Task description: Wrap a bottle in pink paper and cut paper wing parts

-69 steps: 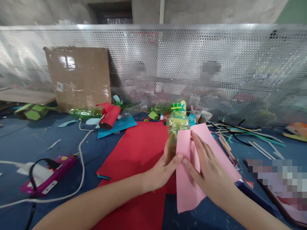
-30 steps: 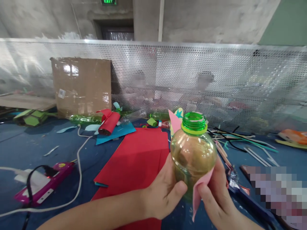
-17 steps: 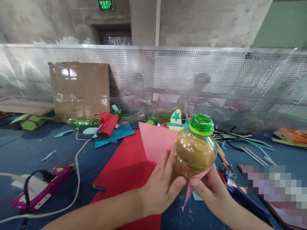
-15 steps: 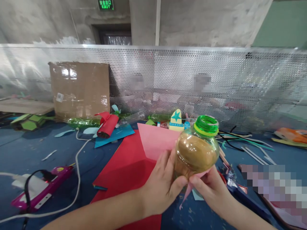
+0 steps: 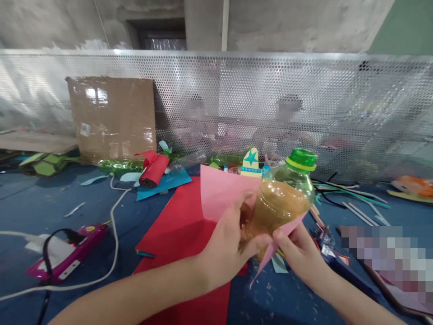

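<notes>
A plastic bottle (image 5: 282,198) with a green screw neck and amber-brown contents or lining tilts away from me above the table. Pink paper (image 5: 225,192) stands out to its left and wraps behind it, with a narrow end showing at the lower right. My left hand (image 5: 233,239) is closed round the bottle's left side, thumb across the front. My right hand (image 5: 297,250) pinches the pink paper against the bottle's lower right side; its other fingers are partly hidden. Beneath lies a large red sheet (image 5: 182,230) on the blue table.
A purple power strip (image 5: 69,257) with a white cable lies at left. A red-wrapped bottle (image 5: 154,169) rests on blue paper (image 5: 176,181) before a cardboard sheet (image 5: 113,119). Pipe cleaners (image 5: 355,196) lie at right. A perforated metal screen (image 5: 237,99) closes off the back.
The bottle has turned to stand more upright and sits slightly further right. Both hands have shifted a little right with it, and more pink paper shows at its lower right. The view has dipped.
</notes>
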A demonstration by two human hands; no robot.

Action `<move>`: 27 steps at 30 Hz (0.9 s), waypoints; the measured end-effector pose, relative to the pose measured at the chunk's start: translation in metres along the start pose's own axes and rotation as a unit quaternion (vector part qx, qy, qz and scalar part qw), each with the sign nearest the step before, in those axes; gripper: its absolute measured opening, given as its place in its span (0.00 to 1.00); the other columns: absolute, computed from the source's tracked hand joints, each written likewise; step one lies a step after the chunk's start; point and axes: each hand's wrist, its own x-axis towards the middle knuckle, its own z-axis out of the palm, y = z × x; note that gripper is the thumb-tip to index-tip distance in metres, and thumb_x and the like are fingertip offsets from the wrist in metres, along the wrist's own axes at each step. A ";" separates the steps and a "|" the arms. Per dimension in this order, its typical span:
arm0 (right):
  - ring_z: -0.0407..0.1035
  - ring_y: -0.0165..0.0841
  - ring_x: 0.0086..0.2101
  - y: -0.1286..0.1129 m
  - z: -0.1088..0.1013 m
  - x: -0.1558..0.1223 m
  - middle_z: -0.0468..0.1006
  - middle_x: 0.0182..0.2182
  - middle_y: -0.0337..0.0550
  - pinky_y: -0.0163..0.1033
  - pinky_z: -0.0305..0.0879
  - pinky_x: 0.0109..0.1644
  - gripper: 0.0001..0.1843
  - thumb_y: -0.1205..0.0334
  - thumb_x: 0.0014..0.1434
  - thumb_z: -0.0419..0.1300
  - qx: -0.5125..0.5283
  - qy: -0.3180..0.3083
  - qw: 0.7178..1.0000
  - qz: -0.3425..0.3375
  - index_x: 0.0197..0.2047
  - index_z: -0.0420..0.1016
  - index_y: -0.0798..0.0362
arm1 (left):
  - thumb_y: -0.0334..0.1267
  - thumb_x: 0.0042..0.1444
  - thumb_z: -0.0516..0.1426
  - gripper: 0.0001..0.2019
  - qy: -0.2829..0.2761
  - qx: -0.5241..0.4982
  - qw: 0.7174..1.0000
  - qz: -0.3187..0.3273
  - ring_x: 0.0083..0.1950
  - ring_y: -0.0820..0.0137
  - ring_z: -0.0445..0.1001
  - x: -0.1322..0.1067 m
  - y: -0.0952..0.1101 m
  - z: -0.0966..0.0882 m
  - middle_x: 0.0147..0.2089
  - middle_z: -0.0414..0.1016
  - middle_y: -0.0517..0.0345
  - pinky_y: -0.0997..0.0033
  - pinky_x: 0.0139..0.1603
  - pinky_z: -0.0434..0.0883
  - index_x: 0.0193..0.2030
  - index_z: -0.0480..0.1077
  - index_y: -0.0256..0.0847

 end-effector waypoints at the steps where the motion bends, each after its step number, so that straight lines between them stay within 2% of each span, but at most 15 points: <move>1: 0.77 0.38 0.46 0.000 0.000 0.002 0.83 0.42 0.42 0.42 0.75 0.49 0.08 0.51 0.57 0.64 0.009 -0.003 1.000 0.003 0.37 0.74 0.44 | 0.52 0.61 0.54 0.27 0.011 -0.016 1.000 -0.001 0.49 0.62 0.70 0.001 -0.001 0.001 0.51 0.69 0.49 0.57 0.49 0.71 0.63 0.56 0.44; 4: 0.78 0.40 0.44 -0.001 -0.002 0.005 0.83 0.42 0.44 0.43 0.76 0.47 0.14 0.49 0.55 0.66 0.026 -0.014 0.999 0.011 0.42 0.76 0.45 | 0.48 0.61 0.57 0.19 0.027 -0.006 1.000 -0.013 0.45 0.65 0.70 0.000 -0.003 0.003 0.47 0.70 0.53 0.62 0.45 0.71 0.55 0.63 0.44; 9: 0.77 0.44 0.43 -0.002 0.000 0.004 0.83 0.40 0.46 0.48 0.75 0.47 0.25 0.47 0.50 0.69 0.077 -0.018 0.995 0.063 0.49 0.75 0.46 | 0.47 0.62 0.55 0.17 0.029 0.043 0.999 -0.006 0.46 0.64 0.72 -0.002 0.001 0.001 0.46 0.72 0.53 0.62 0.46 0.72 0.55 0.65 0.44; 12: 0.77 0.44 0.43 -0.004 0.000 0.007 0.83 0.40 0.46 0.49 0.75 0.48 0.27 0.48 0.48 0.70 0.113 0.032 0.986 0.122 0.50 0.74 0.47 | 0.47 0.65 0.51 0.20 -0.005 0.071 0.997 -0.005 0.48 0.63 0.72 -0.001 0.007 -0.001 0.49 0.72 0.51 0.60 0.49 0.73 0.61 0.61 0.44; 14: 0.78 0.43 0.39 -0.006 -0.002 0.012 0.83 0.38 0.45 0.49 0.75 0.46 0.28 0.48 0.44 0.72 0.122 0.084 0.976 0.157 0.47 0.74 0.48 | 0.45 0.66 0.49 0.22 -0.034 0.087 0.996 0.004 0.50 0.63 0.72 0.002 0.010 -0.005 0.52 0.72 0.49 0.58 0.51 0.72 0.65 0.57 0.43; 15: 0.78 0.43 0.38 -0.008 -0.005 0.015 0.83 0.37 0.44 0.49 0.75 0.44 0.28 0.47 0.42 0.73 0.124 0.115 0.971 0.168 0.45 0.75 0.48 | 0.45 0.66 0.49 0.23 -0.032 0.100 0.994 0.014 0.51 0.62 0.71 0.005 0.010 -0.007 0.53 0.71 0.48 0.57 0.53 0.72 0.65 0.56 0.42; 17: 0.78 0.42 0.35 -0.011 -0.010 0.023 0.83 0.35 0.43 0.48 0.76 0.42 0.29 0.47 0.36 0.75 0.135 0.168 0.960 0.178 0.40 0.75 0.48 | 0.46 0.63 0.53 0.26 0.024 0.144 0.989 0.022 0.58 0.58 0.67 0.013 0.007 -0.015 0.58 0.68 0.45 0.53 0.57 0.69 0.65 0.56 0.42; 19: 0.78 0.43 0.34 -0.014 -0.015 0.030 0.83 0.34 0.42 0.50 0.76 0.42 0.29 0.46 0.35 0.76 0.155 0.190 0.953 0.176 0.38 0.75 0.48 | 0.49 0.56 0.59 0.34 0.128 0.201 0.971 0.002 0.65 0.54 0.59 0.024 0.000 -0.027 0.63 0.62 0.42 0.48 0.62 0.63 0.66 0.54 0.41; 20: 0.78 0.44 0.35 -0.014 -0.017 0.032 0.83 0.35 0.43 0.51 0.76 0.43 0.28 0.45 0.35 0.75 0.166 0.190 0.952 0.172 0.39 0.75 0.48 | 0.51 0.52 0.62 0.40 0.161 0.224 0.961 -0.013 0.65 0.53 0.58 0.030 -0.005 -0.033 0.64 0.60 0.41 0.45 0.64 0.59 0.68 0.51 0.40; 22: 0.78 0.45 0.36 -0.014 -0.020 0.036 0.83 0.35 0.43 0.52 0.76 0.44 0.27 0.45 0.38 0.74 0.179 0.181 0.953 0.164 0.39 0.75 0.48 | 0.52 0.44 0.66 0.49 0.185 0.218 0.956 -0.058 0.66 0.50 0.58 0.040 -0.016 -0.046 0.63 0.62 0.39 0.43 0.65 0.57 0.69 0.48 0.38; 24: 0.78 0.45 0.37 -0.012 -0.021 0.037 0.84 0.35 0.43 0.51 0.76 0.45 0.25 0.46 0.40 0.74 0.188 0.179 0.951 0.166 0.40 0.76 0.48 | 0.50 0.46 0.65 0.47 0.109 0.141 0.976 -0.121 0.57 0.55 0.69 0.048 -0.025 -0.055 0.54 0.72 0.42 0.49 0.58 0.65 0.68 0.49 0.36; 27: 0.78 0.44 0.37 -0.008 -0.020 0.036 0.84 0.38 0.43 0.49 0.77 0.43 0.25 0.47 0.41 0.74 0.195 0.183 0.947 0.177 0.40 0.76 0.49 | 0.47 0.55 0.60 0.27 -0.005 0.049 0.987 -0.154 0.44 0.62 0.76 0.050 -0.027 -0.059 0.43 0.78 0.50 0.62 0.45 0.72 0.58 0.64 0.35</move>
